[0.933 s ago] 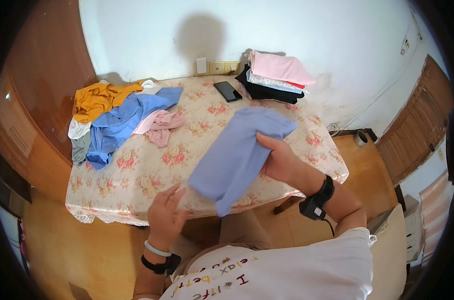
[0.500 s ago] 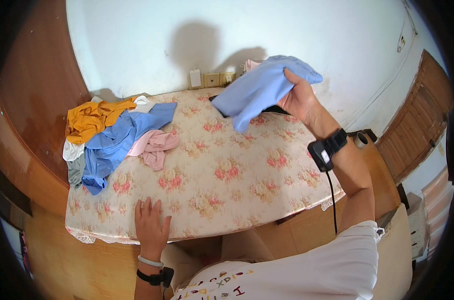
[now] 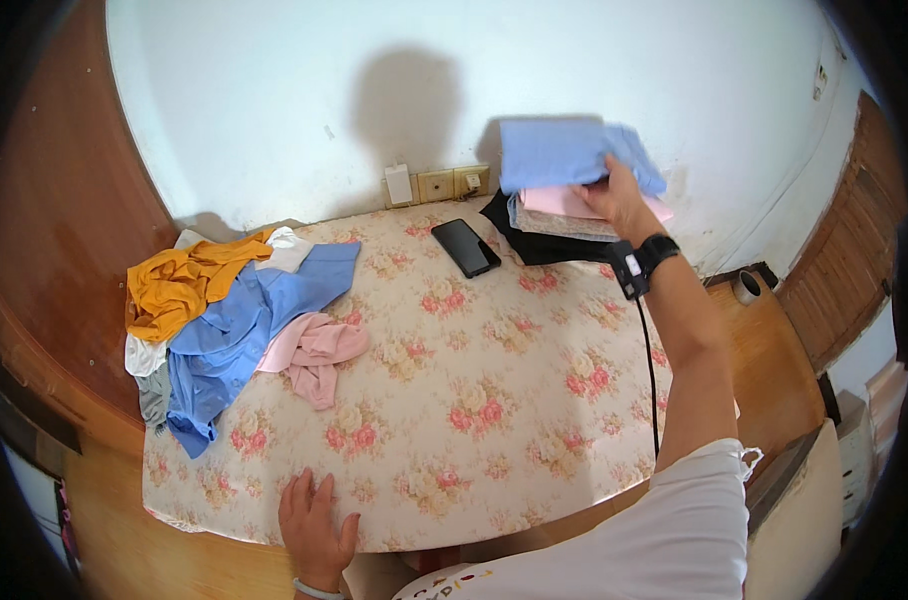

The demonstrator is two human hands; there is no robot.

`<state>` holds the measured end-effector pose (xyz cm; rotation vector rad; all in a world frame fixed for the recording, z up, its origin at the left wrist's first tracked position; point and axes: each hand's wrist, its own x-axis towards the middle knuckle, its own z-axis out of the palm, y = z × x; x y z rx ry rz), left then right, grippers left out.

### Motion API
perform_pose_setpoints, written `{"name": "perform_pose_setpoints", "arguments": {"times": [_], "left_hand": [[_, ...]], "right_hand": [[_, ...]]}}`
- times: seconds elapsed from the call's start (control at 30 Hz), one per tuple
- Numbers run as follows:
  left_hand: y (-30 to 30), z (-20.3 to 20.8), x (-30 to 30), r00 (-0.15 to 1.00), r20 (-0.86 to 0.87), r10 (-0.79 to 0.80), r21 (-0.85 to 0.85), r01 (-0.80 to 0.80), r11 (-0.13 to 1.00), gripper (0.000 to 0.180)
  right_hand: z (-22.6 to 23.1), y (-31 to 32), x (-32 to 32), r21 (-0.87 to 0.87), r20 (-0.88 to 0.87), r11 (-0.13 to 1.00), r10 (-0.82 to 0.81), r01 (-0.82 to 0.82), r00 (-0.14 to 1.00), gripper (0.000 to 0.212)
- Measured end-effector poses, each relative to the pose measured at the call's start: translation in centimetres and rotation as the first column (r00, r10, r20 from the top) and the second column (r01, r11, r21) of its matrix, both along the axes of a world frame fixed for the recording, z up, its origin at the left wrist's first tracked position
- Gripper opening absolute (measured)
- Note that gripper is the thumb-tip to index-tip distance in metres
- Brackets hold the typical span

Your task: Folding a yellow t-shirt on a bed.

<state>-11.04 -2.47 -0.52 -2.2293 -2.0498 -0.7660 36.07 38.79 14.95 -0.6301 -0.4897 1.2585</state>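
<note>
Pinched between the fingers and thumb of my right hand (image 3: 614, 198) is a folded light-blue garment (image 3: 549, 152). It lies over the top of a stack at the far right of the table, by the wall. Below it in the stack show a folded pink garment (image 3: 552, 204), a grey one (image 3: 564, 229) and a black one (image 3: 549, 249). Some fingertips are hidden by the cloth. At the near edge, my left hand (image 3: 314, 530) rests flat on the flowered tablecloth (image 3: 444, 420), fingers spread, holding nothing.
A loose heap on the left has an orange garment (image 3: 189, 285), a blue one (image 3: 239, 325), a pink one (image 3: 319, 350) and white and grey pieces. A black phone (image 3: 465, 248) lies beside the stack. Wall sockets (image 3: 436, 186) sit behind the table; a cable (image 3: 654, 380) hangs from my right wrist.
My right hand has carried the light-blue garment over onto the stack, where it now lies flatter. The phone and the stack have come into clear sight. My left hand stays on the table edge.
</note>
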Motion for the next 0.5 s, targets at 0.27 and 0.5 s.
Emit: {"name": "perform_pose_setpoints", "arguments": {"times": [0.27,0.5], "left_hand": [[0.3,-0.4,-0.4,1.0,-0.013,0.009,0.01,-0.009,1.0,0.058],[0.4,0.3,0.2,1.0,0.002,-0.012,0.081,0.012,0.997,0.051]], "right_hand": [[-0.3,-1.3,0.0,0.018,-0.015,1.0,-0.016,0.016,1.0,0.032],[0.3,-1.5,1.3,0.152,-0.066,0.988,0.011,-0.001,0.998,0.033]]}}
